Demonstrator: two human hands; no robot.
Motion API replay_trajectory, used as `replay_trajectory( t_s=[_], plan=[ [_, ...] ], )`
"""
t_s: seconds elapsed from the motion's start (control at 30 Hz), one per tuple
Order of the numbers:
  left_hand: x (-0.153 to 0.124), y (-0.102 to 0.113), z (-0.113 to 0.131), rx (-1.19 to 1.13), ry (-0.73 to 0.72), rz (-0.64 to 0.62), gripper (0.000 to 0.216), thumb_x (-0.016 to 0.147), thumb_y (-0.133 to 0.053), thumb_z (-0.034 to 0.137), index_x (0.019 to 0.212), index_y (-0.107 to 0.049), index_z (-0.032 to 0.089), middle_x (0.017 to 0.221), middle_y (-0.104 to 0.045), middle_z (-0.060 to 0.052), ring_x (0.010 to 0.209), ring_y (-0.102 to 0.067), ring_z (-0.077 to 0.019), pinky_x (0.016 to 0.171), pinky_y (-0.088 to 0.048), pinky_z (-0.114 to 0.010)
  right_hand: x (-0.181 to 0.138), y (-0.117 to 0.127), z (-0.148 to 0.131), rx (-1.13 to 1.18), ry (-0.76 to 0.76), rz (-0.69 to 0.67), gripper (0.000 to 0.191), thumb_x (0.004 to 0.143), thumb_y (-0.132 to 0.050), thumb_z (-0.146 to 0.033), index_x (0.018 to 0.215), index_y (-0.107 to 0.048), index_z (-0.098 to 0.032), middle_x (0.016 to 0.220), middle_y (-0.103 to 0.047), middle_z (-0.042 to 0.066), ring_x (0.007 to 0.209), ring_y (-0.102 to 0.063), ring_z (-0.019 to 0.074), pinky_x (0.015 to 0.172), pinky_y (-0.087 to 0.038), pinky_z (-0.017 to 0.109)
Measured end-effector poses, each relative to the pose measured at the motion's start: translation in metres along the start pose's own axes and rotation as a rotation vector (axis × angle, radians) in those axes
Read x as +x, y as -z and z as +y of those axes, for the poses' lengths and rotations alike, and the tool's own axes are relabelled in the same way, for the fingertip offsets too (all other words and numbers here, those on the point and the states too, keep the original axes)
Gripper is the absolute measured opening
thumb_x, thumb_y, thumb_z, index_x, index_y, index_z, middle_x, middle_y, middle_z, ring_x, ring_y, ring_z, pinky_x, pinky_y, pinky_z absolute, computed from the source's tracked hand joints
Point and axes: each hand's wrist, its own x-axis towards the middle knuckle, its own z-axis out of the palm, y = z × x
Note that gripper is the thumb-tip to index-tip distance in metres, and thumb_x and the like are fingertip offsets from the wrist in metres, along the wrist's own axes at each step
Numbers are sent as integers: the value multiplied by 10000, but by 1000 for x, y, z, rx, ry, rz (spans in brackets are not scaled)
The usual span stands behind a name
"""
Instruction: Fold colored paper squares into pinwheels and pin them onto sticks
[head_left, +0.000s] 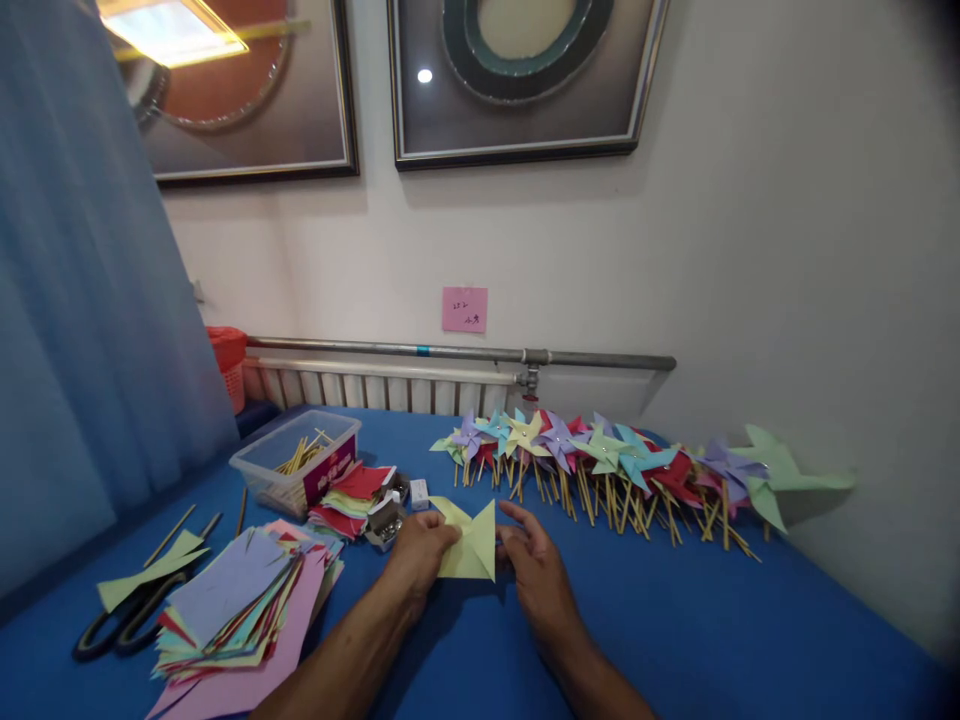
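A pale yellow paper square (469, 560), slit from its corners, is held above the blue table with some of its points folded inward. My left hand (422, 550) pinches its left side, thumb on top near the middle. Beside the right edge is my right hand (534, 565), fingers bent and apart; the fingertips come close to the paper, and whether they touch it is unclear. Just left of the paper are a small open box of metal pins (385, 526) and a small white box (418, 494).
Finished paper pinwheels (559, 440) on sticks lie in a row at the back right. A clear plastic tub (300, 465) holds sticks. At left are stacked coloured paper squares (232, 590) and black-handled scissors (139, 620). A radiator (390, 385) runs behind the table.
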Motion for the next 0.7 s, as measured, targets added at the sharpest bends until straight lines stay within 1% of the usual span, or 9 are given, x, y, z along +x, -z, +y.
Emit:
replay_trajectory(
  t_s=[0.1, 0.2, 0.27, 0.37, 0.47, 0.57, 0.7],
  plan=[
    [1, 3, 0, -2, 9, -19, 277, 587, -810, 287, 557, -554, 187, 492, -551, 18, 435, -451, -103, 470, -327, -232, 0, 1, 2, -25, 21, -20, 580, 799, -706, -426, 1312, -579, -187, 979, -789, 83, 765, -737, 255, 730, -564, 377],
    [0, 5, 2, -33, 6, -25, 259, 584, -817, 299, 593, -587, 179, 520, -590, 1, 455, -498, -124, 489, -364, -242, -1, 0, 2, -62, 53, -65, 597, 801, -677, -355, 1366, -566, -200, 1005, -777, 70, 741, -720, 224, 710, -554, 350],
    [0, 6, 3, -55, 12, -42, 244, 582, -814, 305, 627, -619, 168, 547, -621, -16, 475, -533, -139, 507, -394, -251, -3, 0, 1, -94, 61, -98, 578, 794, -658, -309, 1359, -584, -212, 1029, -769, 66, 744, -712, 211, 693, -546, 330],
    [-2, 6, 6, -56, 21, -33, 237, 577, -812, 302, 625, -628, 162, 540, -618, -18, 474, -535, -140, 507, -401, -254, -6, -1, -4, -163, 63, -127, 437, 793, -660, -311, 1217, -674, -208, 1032, -763, 71, 790, -708, 216, 702, -542, 318],
    [-4, 5, 9, -53, 3, -11, 242, 581, -812, 284, 582, -598, 171, 503, -581, 3, 444, -485, -117, 479, -353, -240, -8, -1, -4, -258, 100, -143, 292, 805, -695, -385, 1029, -723, -199, 905, -754, 56, 777, -690, 219, 700, -522, 311],
    [-7, 3, 11, -54, 13, -24, 259, 588, -825, 254, 552, -581, 174, 493, -569, 11, 429, -458, -102, 468, -322, -231, -6, 1, -1, -304, 141, -140, 278, 828, -699, -445, 955, -721, -198, 800, -728, 35, 752, -677, 222, 687, -503, 308],
    [-10, -2, 11, -30, 38, -34, 273, 602, -821, 238, 527, -566, 179, 471, -545, 22, 415, -428, -93, 456, -296, -226, -5, 1, -1, -284, 163, -115, 278, 841, -698, -476, 879, -695, -200, 785, -707, 28, 754, -684, 228, 709, -509, 316]
  ],
)
